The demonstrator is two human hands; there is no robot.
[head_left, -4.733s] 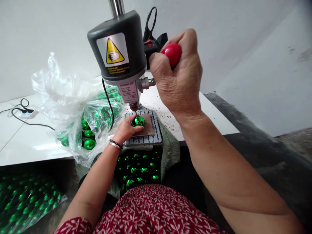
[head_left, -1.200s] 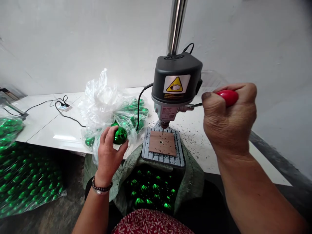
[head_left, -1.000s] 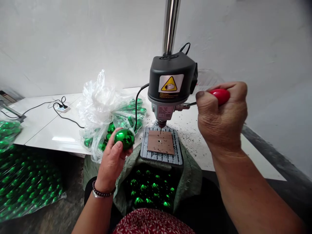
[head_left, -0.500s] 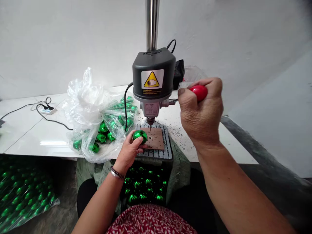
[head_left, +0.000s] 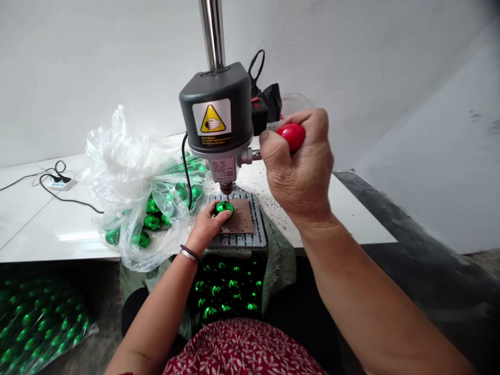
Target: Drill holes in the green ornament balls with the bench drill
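My left hand (head_left: 207, 223) is closed around a shiny green ball ornament (head_left: 224, 209) over a brown board (head_left: 244, 219). The board lies on the slotted base plate (head_left: 255, 238) of a small drill press (head_left: 216, 112). Right above the ball is the drill's chuck (head_left: 227, 188) with a thin bit; whether the bit touches the ball I cannot tell. My right hand (head_left: 300, 166) grips the red knob (head_left: 291, 137) of the drill press lever, to the right of the motor housing.
A clear plastic bag (head_left: 117, 156) with several green balls lies left of the drill press. Dark shavings are scattered on the white table (head_left: 297, 219). Below hangs an open sack (head_left: 279, 271) of green balls; another full bag (head_left: 39, 317) sits lower left. A power strip (head_left: 62, 183) is at far left.
My left hand has brought the green ball rightward over the board, under the drill bit. My right hand stays on the red knob. The whole view has shifted and tilted a little.
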